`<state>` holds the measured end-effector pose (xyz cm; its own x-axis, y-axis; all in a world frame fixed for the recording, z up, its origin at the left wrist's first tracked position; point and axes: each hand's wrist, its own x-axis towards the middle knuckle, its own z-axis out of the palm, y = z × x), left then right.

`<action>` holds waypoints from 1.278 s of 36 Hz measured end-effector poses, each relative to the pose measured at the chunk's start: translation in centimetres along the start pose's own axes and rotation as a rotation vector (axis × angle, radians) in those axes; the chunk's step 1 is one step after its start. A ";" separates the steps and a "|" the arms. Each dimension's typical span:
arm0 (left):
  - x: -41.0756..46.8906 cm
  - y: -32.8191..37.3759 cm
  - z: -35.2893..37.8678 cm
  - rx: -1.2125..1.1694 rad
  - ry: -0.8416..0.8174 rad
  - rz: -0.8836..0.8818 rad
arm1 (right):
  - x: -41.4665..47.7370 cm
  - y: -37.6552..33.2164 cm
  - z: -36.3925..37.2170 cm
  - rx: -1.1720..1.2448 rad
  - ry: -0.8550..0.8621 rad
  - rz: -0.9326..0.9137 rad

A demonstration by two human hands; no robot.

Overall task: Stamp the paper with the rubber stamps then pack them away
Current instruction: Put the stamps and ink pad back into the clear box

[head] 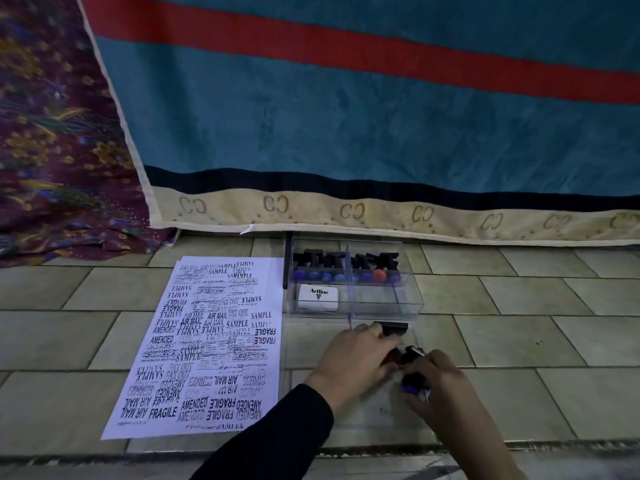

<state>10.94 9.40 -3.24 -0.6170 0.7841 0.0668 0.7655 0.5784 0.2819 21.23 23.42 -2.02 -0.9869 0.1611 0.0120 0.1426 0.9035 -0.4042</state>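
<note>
Left hand [353,356] and right hand [441,386] each clamp black rubber stamps [393,328], apparently gathering them for the clear plastic box [407,299] at 12 o'clock, the white paper sheet [211,344] being full.

Dim, even light (source unseen) leaves colours murky. Wide-angle bending bows the lines of the floor [519,344]; the six o'clock edge is blurred.

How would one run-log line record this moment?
phase: packing | paper: densely stamped | clear box: stamps in row, ink pad | left hand: grips black stamp | right hand: grips blue-handled stamp
</note>
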 end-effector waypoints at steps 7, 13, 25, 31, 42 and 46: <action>0.5 0.5 0.2 0.071 0.011 -0.002 | -0.4 -0.5 0.4 0.047 0.093 -0.040; -1.2 0.0 -1.3 -0.047 0.171 -0.029 | -1.0 -1.0 -2.0 0.146 0.197 -0.077; 1.5 -2.2 -7.9 -0.136 0.385 -0.085 | 5.7 -2.2 -6.5 0.221 0.337 -0.119; 4.4 -3.5 -5.8 -0.006 0.294 -0.131 | 10.6 -1.3 -5.6 0.062 0.164 -0.127; 5.5 -3.8 -3.4 0.034 0.296 -0.156 | 13.5 -0.4 -4.9 -0.181 -0.057 -0.092; 5.4 -4.2 -3.1 0.038 0.252 -0.161 | 14.1 -0.5 -4.7 -0.218 -0.100 -0.099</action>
<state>3.90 10.51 -1.11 -0.7536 0.6036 0.2604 0.6571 0.7027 0.2728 7.64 27.10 2.60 -0.9979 0.0371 -0.0535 0.0470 0.9789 -0.1990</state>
